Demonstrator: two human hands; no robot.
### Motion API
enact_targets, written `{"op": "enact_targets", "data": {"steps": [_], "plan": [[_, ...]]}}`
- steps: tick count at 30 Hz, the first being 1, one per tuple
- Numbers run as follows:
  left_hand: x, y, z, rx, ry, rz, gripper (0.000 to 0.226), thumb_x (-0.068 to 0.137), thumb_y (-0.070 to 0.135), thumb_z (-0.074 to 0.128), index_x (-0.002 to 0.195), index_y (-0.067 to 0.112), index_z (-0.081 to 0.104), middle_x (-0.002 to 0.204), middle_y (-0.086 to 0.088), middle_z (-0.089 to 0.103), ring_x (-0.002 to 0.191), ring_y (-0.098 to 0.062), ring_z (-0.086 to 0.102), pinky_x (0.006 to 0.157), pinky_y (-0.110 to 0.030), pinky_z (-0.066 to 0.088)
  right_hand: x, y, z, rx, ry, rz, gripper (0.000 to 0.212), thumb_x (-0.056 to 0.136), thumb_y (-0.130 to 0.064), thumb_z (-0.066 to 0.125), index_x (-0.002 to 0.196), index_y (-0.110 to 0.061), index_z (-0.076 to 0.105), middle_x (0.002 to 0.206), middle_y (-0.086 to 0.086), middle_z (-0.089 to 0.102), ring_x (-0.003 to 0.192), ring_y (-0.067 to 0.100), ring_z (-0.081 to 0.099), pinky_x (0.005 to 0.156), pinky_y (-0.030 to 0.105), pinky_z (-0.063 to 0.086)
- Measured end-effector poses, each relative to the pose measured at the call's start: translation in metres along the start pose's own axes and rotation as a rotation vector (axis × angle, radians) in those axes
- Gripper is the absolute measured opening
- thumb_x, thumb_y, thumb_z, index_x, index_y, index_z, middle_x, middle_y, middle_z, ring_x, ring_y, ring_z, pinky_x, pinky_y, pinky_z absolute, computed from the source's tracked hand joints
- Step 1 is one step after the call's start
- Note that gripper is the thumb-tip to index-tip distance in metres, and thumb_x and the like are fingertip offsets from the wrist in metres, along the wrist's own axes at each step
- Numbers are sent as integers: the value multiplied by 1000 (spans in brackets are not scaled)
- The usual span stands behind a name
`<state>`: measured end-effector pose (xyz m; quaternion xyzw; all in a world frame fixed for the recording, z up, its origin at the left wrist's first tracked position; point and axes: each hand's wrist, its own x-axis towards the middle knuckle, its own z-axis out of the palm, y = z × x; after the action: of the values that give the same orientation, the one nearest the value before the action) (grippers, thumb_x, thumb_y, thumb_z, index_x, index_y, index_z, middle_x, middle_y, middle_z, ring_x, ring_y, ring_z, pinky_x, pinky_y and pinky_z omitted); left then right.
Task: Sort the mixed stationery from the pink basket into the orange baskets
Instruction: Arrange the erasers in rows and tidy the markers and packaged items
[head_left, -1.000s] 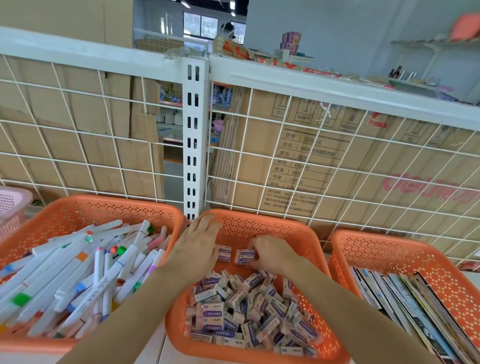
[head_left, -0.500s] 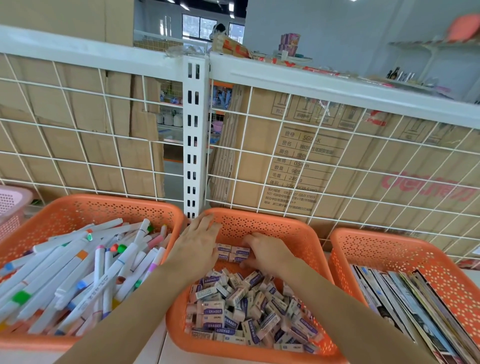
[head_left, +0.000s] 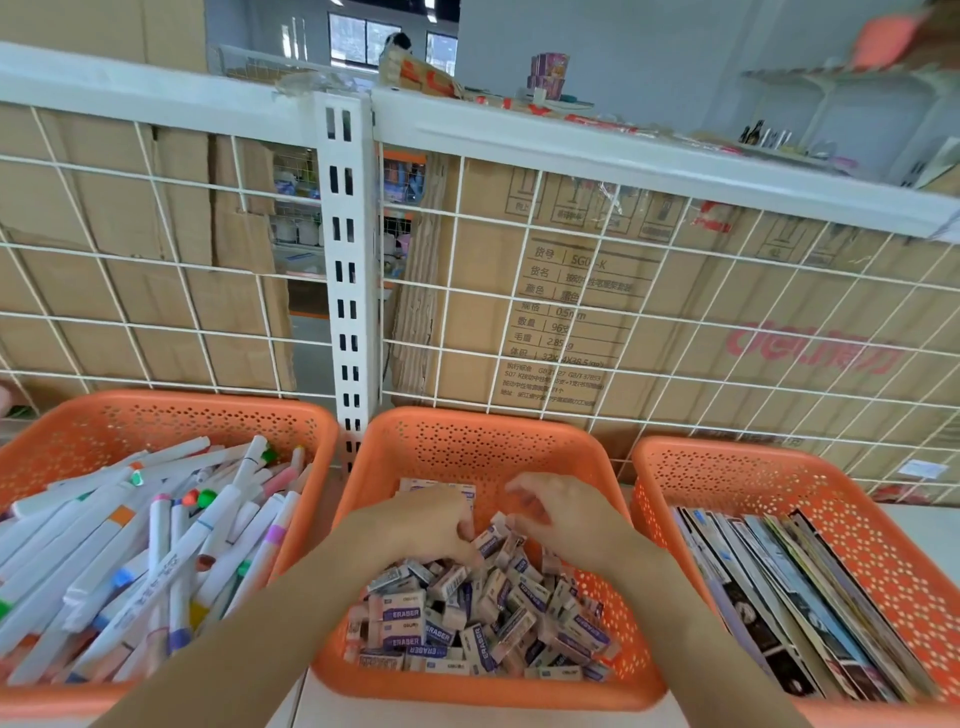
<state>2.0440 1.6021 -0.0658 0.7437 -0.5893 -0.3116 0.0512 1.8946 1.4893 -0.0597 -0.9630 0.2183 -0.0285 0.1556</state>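
**Both hands in the eraser basket**

My left hand (head_left: 415, 525) curls down onto the small white-and-purple boxed erasers (head_left: 467, 618) in the middle orange perforated plastic basket (head_left: 488, 441); I cannot tell whether it grips one. My right hand (head_left: 566, 519) hovers just over them, fingers loosely curled, holding nothing. The sleeves read "ERASER" and lie jumbled, long axes every way. White marker pens (head_left: 156, 561) in the left orange basket (head_left: 156, 415) mostly slant near-left to far-right. The brown cardboard carton (head_left: 571, 322) behind reads "0.5mm".

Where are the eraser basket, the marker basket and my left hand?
eraser basket (head_left: 483, 441), head view, on its perforated back wall.
marker basket (head_left: 171, 423), head view, on its perforated back wall.
left hand (head_left: 415, 525), head view, on the back of the hand.
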Motion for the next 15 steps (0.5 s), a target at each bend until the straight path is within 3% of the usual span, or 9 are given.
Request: {"op": "enact_targets", "data": {"steps": [5, 9, 11, 15], "plan": [[9, 1, 9, -81, 64, -58, 27, 86, 29, 63, 101, 8, 69, 105, -11, 68, 95, -27, 63, 80, -35, 49, 1, 6, 2, 87, -34, 48, 29, 94, -14, 50, 121, -19, 59, 119, -1, 62, 108, 13, 56, 92, 26, 43], [12, 3, 14, -162, 70, -81, 17, 85, 22, 64, 93, 7, 66, 87, -10, 63, 71, -19, 55, 59, -26, 40, 2, 6, 3, 38, -68, 35, 35, 89, -1, 47, 114, -18, 64, 118, 0, 63, 111, 14, 55, 93, 27, 43], [11, 4, 12, -226, 87, -89, 6, 86, 15, 62, 82, 12, 60, 71, -4, 54, 57, -13, 46, 49, -21, 35, 2, 8, 3, 21, -115, 29, 34, 86, -1, 51, 112, -19, 65, 117, -1, 63, 108, 13, 55, 89, 26, 44], [11, -2, 4, -378, 190, -90, 11, 89, 5, 57, 81, 10, 50, 76, -7, 55, 54, -7, 57, 52, -18, 41, 2, 7, 2, -13, -176, 21, 26, 83, -16, 65, 108, -20, 67, 103, -4, 59, 92, 9, 52, 80, 24, 42]]}}
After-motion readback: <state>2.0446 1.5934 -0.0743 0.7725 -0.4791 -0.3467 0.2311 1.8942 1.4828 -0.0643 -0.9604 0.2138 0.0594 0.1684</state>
